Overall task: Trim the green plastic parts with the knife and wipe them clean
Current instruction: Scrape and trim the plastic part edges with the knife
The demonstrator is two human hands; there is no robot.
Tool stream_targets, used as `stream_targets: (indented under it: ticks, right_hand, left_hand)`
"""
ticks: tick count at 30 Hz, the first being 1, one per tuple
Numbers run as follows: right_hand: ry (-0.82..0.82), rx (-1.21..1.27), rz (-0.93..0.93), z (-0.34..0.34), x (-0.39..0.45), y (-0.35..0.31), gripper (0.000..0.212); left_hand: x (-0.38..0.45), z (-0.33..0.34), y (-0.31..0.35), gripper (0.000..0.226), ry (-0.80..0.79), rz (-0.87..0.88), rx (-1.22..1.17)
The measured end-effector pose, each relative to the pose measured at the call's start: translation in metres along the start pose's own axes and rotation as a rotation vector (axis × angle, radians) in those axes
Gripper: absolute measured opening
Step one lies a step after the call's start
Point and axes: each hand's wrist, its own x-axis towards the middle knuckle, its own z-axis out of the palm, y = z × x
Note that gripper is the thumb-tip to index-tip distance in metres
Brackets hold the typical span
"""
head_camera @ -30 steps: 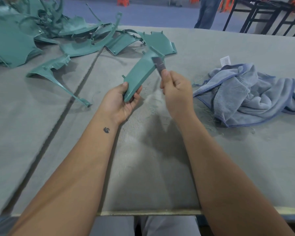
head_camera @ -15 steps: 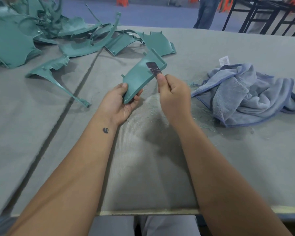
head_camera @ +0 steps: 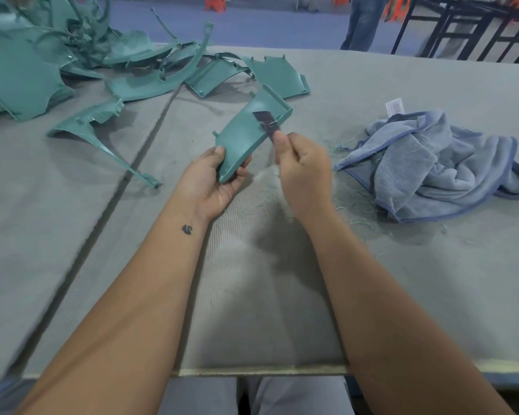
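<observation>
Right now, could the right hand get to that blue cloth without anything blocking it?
Probably yes. The blue cloth lies just right of the right hand, with only bare table and shavings between. The hand pinches the knife, though.

The green part is smooth, semi-gloss moulded plastic, and the knife blade against it looks like dull dark metal. The tabletop wears matt, ribbed grey felt; the blue cloth is fluffy terry.

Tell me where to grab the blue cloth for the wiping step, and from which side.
Judging by its pose, take the blue cloth at the raised bunched fold on top, coming from above with the right hand once the knife is set down; its flat hemmed edges hug the table.
</observation>
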Motion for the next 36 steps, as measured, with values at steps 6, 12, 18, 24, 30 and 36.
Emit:
stream_targets:
  ticks: [6, 12, 18, 24, 30, 36]
  right_hand:
    - [-0.143, -0.067, -0.022, -0.009, 0.004, 0.013, 0.046]
    - [-0.398, -0.275, -0.143, 0.000, -0.005, 0.013, 0.050]
    - [-0.243, -0.216, -0.049, -0.007, -0.003, 0.008, 0.047]
    - [-0.162, -0.520, 0.052, -0.018, 0.004, 0.020, 0.034]
    - [-0.130, -0.566, -0.054, -0.019, 0.007, 0.020, 0.031]
    - [0.595, -0.519, 0.071, -0.049, 0.012, 0.012, 0.029]
  left_hand:
    - [0.002, -0.001, 0.000, 0.021, 0.019, 0.027, 0.038]
    - [-0.001, 0.001, 0.003, 0.022, 0.027, 0.051, -0.028]
    - [-0.002, -0.001, 0.006, 0.019, 0.053, 0.080, -0.034]
    - [-0.001, -0.004, 0.009, 0.016, 0.114, 0.194, 0.050]
    - [-0.003, -0.005, 0.014, 0.018, 0.165, 0.279, 0.083]
    - [-0.002, -0.006, 0.012, 0.016, 0.144, 0.228, 0.114]
